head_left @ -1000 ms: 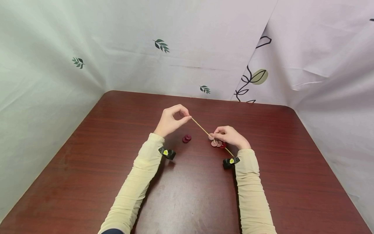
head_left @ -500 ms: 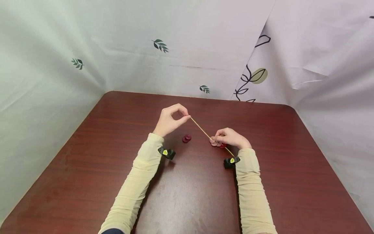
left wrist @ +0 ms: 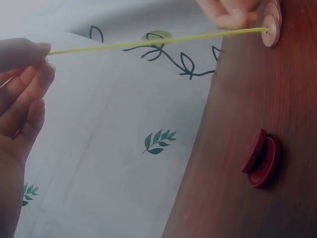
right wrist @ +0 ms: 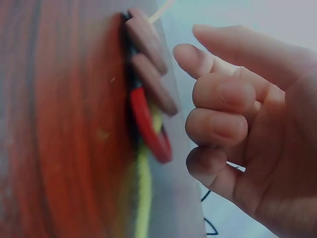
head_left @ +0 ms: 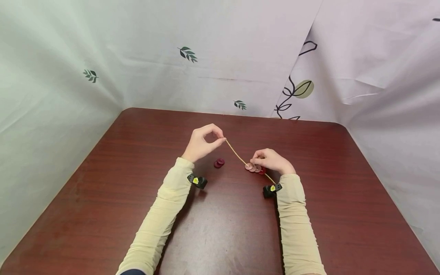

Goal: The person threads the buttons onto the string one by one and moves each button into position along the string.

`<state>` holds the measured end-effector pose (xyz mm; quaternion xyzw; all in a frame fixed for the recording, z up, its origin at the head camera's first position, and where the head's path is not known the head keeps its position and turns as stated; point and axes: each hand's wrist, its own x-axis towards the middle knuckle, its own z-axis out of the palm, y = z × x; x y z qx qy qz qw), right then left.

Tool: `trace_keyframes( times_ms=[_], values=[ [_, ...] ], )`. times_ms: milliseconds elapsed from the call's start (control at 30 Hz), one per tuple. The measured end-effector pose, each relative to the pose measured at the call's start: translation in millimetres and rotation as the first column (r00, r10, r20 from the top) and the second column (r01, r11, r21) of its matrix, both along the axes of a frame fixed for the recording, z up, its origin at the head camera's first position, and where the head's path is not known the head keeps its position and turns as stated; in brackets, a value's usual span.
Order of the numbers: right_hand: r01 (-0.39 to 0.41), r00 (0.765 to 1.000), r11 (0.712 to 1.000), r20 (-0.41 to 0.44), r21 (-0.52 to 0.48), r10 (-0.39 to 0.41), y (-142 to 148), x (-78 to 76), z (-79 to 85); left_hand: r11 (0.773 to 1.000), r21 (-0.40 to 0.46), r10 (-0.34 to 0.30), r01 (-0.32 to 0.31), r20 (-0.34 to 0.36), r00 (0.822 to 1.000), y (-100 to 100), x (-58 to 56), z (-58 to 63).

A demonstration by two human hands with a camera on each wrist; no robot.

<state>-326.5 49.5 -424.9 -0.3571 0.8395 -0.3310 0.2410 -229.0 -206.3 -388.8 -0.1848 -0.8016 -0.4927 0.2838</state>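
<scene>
My left hand pinches one end of a thin yellow cord between thumb and fingertips, above the table. From there the cord slopes down through a row of overlapping pink buttons and a red button, which lie together on the table. Beyond the red button more cord trails toward the right wrist. My right hand hovers just beside the pink buttons. Its fingers are loosely curled, and in the right wrist view a gap shows between thumb and index finger with nothing in it.
Two dark red buttons lie overlapping on the brown table, between the hands and nearer the left one. White cloth with leaf prints hangs behind the table and at both sides.
A pink button that the right hand held on the cord has come down against the other buttons, and the right fingers have let go of it. The cord now sags slightly.
</scene>
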Motion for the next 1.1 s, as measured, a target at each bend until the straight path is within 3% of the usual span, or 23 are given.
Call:
trace_keyframes(
  times_ms=[367, 500, 633, 900, 967, 1100],
  values=[
    [0.038, 0.999, 0.995, -0.023, -0.093, -0.041, -22, 8.5, 10.6, 1.0, -0.009, 0.021, -0.02, 0.077, 0.997, 4, 2.8, 0.0],
    [0.077, 0.997, 0.979, 0.03, -0.191, -0.073, -31, 13.1, 14.4, 1.0, -0.015, 0.019, -0.018, 0.095, 0.995, 11, 10.3, 10.9],
    [0.104, 0.993, 0.943, 0.088, -0.316, -0.08, -40, 17.9, 18.5, 0.999, -0.035, 0.011, -0.008, 0.093, 0.996, 17, 17.6, 21.6],
    [0.092, 0.968, 0.867, 0.247, -0.489, 0.037, -49, 26.2, 26.7, 0.998, -0.053, -0.012, 0.017, 0.098, 0.995, 11, 1.0, -1.5],
    [0.09, 0.963, 0.863, 0.266, -0.498, 0.053, -50, 27.1, 27.3, 0.998, -0.056, -0.018, 0.024, 0.095, 0.995, 10, -0.6, -5.1],
    [0.125, 0.955, 0.879, 0.295, -0.46, 0.019, -50, 28.0, 28.3, 0.997, -0.061, -0.042, 0.047, 0.086, 0.995, 9, -1.5, -6.7]
  ],
)
